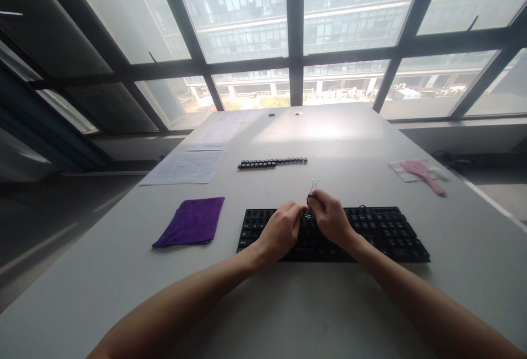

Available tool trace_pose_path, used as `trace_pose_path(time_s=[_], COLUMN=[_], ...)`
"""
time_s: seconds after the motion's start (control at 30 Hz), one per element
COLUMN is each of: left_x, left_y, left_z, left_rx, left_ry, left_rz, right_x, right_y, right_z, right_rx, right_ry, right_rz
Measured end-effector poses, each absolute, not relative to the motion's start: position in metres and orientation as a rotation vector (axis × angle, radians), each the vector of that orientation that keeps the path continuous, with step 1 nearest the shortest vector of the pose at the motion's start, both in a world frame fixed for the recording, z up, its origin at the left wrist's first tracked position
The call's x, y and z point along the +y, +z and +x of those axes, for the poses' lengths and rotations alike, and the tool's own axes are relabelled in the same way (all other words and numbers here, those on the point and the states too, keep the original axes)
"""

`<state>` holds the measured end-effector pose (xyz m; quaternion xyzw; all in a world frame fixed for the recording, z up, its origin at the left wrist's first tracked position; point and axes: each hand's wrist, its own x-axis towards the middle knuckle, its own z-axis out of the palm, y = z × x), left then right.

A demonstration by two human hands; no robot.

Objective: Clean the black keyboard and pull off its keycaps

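A black keyboard (382, 235) lies across the near part of the white table, and both my hands are above its middle. My right hand (331, 219) is closed around a small wire keycap puller (313, 184), whose thin metal prongs point upward past the fingers. Close against it, my left hand (283, 224) is pinched shut at the fingertips. What sits between those fingers is too small and covered to name. Beyond the keyboard, loose black keycaps (272, 162) are lined up in rows.
To the left lie a folded purple cloth (191, 220) and printed paper sheets (185, 167). A pink hairbrush (422, 173) rests on a clear plastic bag (397, 171) near the right edge of the table (337, 315). Large windows rise behind the far edge.
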<state>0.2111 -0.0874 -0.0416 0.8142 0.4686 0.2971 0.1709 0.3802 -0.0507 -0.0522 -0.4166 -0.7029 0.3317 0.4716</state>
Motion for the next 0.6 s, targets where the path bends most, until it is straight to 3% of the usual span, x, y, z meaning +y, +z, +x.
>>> trace_pose_path(time_s=[0.33,0.6], left_x=[-0.088,-0.082], left_y=[-0.047,-0.039], left_z=[0.210,0.209], left_rx=[1.318,1.313], left_ry=[0.841,0.752], left_rz=[2.343,2.266], right_x=[-0.050,-0.060], right_y=[-0.050,-0.053], right_z=[0.383,0.386], right_rx=[-1.849,-2.036], right_ry=[0.877,0.676], right_rz=[-1.012,-0.923])
